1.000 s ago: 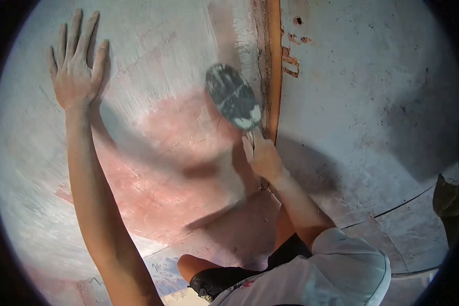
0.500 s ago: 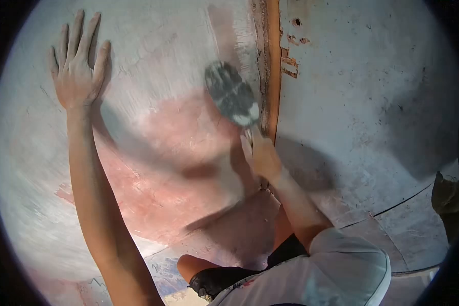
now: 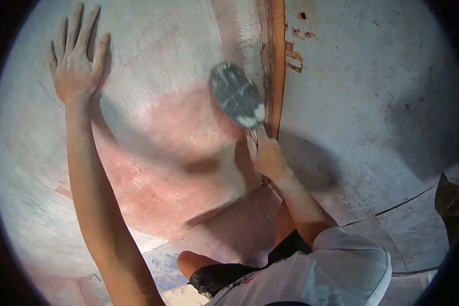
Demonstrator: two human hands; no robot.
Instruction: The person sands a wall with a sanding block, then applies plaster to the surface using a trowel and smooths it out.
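Note:
My left hand [image 3: 78, 74] lies flat with spread fingers against a pale, scuffed panel [image 3: 153, 46] at the upper left, holding nothing. My right hand [image 3: 270, 158] is closed round the handle of a dark oval paddle [image 3: 234, 92] with whitish smears on its face. The blade is over the panel just left of an orange-brown seam strip [image 3: 278, 66], slightly blurred. Whether the paddle's underside touches the panel is hidden. A reddish worn patch [image 3: 173, 137] spreads below and left of the paddle.
Right of the seam strip stands a grey-blue panel [image 3: 362, 76] with small rusty holes. A dark olive piece of material [image 3: 450, 199] hangs at the right edge. My bent knee [image 3: 194, 262] is low in the view, near the lower panels.
The view has shifted slightly. The paddle and my right hand have moved a little down along the seam strip. My left hand is still flat on the panel.

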